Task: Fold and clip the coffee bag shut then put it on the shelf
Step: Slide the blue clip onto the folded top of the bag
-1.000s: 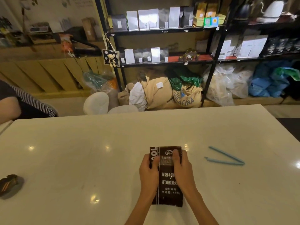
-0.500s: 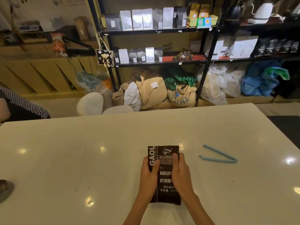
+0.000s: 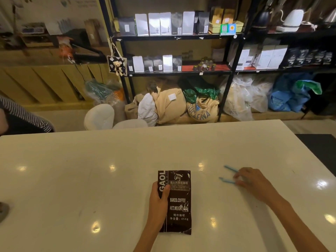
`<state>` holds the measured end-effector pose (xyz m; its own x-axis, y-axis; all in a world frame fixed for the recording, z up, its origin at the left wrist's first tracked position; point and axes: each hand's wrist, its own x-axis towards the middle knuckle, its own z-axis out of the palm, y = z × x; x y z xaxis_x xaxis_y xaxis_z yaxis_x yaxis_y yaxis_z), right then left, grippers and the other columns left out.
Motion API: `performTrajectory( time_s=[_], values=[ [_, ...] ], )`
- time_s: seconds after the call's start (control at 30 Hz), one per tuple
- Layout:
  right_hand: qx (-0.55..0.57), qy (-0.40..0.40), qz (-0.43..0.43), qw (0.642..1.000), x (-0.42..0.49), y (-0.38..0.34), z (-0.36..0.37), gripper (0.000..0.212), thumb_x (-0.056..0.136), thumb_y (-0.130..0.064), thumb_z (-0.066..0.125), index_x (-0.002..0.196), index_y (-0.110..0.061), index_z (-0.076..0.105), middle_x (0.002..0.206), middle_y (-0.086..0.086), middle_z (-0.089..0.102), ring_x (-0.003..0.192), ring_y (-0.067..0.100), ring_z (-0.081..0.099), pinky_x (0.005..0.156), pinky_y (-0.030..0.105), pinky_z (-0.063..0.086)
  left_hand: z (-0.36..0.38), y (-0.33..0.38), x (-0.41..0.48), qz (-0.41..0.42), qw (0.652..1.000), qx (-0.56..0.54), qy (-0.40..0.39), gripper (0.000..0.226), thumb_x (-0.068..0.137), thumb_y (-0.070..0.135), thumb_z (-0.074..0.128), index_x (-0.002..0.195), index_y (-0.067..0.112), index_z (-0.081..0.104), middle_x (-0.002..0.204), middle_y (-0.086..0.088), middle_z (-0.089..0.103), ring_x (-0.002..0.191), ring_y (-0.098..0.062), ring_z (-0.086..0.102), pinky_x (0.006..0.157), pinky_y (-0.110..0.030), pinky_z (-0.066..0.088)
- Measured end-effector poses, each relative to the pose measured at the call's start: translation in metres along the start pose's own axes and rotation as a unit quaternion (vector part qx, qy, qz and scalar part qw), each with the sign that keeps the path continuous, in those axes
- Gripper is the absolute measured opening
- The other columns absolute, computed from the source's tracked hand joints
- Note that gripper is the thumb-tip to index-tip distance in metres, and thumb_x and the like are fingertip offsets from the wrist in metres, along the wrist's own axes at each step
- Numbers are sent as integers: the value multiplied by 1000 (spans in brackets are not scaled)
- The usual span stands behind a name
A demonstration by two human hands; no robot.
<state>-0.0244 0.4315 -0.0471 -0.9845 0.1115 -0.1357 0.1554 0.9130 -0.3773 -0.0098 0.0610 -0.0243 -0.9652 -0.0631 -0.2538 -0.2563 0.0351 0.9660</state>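
A dark brown coffee bag (image 3: 179, 202) with white lettering lies flat on the white table (image 3: 91, 179), its top edge pointing away from me. My left hand (image 3: 159, 202) grips the bag's left edge, thumb on the front. To the right lies a thin blue bag clip (image 3: 227, 177), open in a V. My right hand (image 3: 252, 182) rests over the clip's hinged end, fingertips touching both arms; whether it has a hold on the clip I cannot tell. A black metal shelf (image 3: 174, 37) with rows of coffee bags stands behind the table.
Sacks and plastic bags (image 3: 200, 106) are piled under the shelf. Two white chair backs (image 3: 99, 116) stand at the table's far edge. A person's striped sleeve (image 3: 23, 115) shows at the left. A dark object (image 3: 2, 211) sits at the table's left edge.
My right hand has left the coffee bag and moved right onto the blue clip. The left hand stays on the bag's left edge.
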Motion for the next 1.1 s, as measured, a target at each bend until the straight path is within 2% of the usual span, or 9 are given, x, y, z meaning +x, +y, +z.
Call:
performTrajectory(
  time_s=[0.03,0.1,0.2,0.33,0.43,0.63,0.87,0.97,1.1],
  values=[
    [13,8,-21,1000,1,4,4,12,84,-58,59,90,-65,51,105,-19,59,94,23,64,75,37,53,1,-1,0,0,1000,3,-2,24,100,25,53,121,13,54,108,-5,71,90,-11,73,63,-16,57],
    [64,28,-49,996,-4,-20,-3,32,91,-31,63,84,-62,54,95,-22,64,88,10,64,74,29,52,4,-3,2,-2,1000,8,-9,25,99,26,54,121,14,54,109,-5,71,91,-12,74,67,-19,59],
    [138,-4,-97,986,-11,-71,-14,35,97,-16,55,90,-50,61,103,-22,62,94,5,61,77,14,45,6,-3,3,-4,1000,11,-21,27,99,26,54,123,14,53,109,-3,71,91,-9,74,70,-22,60],
    [157,-40,-138,977,-6,-122,-12,15,100,-28,50,93,-38,58,96,-15,64,88,10,62,76,31,49,5,-6,3,1,1000,13,-26,28,99,27,54,124,15,53,109,-2,71,93,-9,74,72,-22,61],
    [137,-3,-144,980,-7,-148,-5,9,100,-33,48,98,-38,56,103,-14,62,90,8,62,76,32,51,6,-8,5,1,1000,14,-22,28,98,28,55,123,15,53,109,-1,72,92,-10,74,73,-24,61],
    [163,42,-188,968,-17,-185,15,33,96,-54,35,102,-33,59,106,-17,59,99,3,53,81,26,49,7,-4,3,7,1000,9,-13,25,98,29,56,120,18,55,110,0,71,92,-6,73,72,-21,60],
    [129,76,-242,959,-14,-219,39,36,96,-42,40,104,-20,68,126,-7,62,133,14,37,108,34,31,11,-2,4,30,999,29,-30,23,96,30,59,118,22,59,107,2,73,93,-5,72,75,-20,58],
    [163,80,-239,954,-11,-227,42,26,98,-31,49,104,-15,68,122,-2,64,121,11,49,104,33,42,13,-4,5,31,999,25,-34,20,96,30,59,115,24,61,104,0,74,94,-12,73,75,-23,59],
    [146,67,-235,959,-10,-223,39,19,98,-28,53,104,-18,68,126,-3,62,115,11,55,94,19,37,10,-2,5,28,998,-5,-60,23,96,23,59,119,21,61,105,-2,75,93,-12,75,74,-22,60]
  ],
)
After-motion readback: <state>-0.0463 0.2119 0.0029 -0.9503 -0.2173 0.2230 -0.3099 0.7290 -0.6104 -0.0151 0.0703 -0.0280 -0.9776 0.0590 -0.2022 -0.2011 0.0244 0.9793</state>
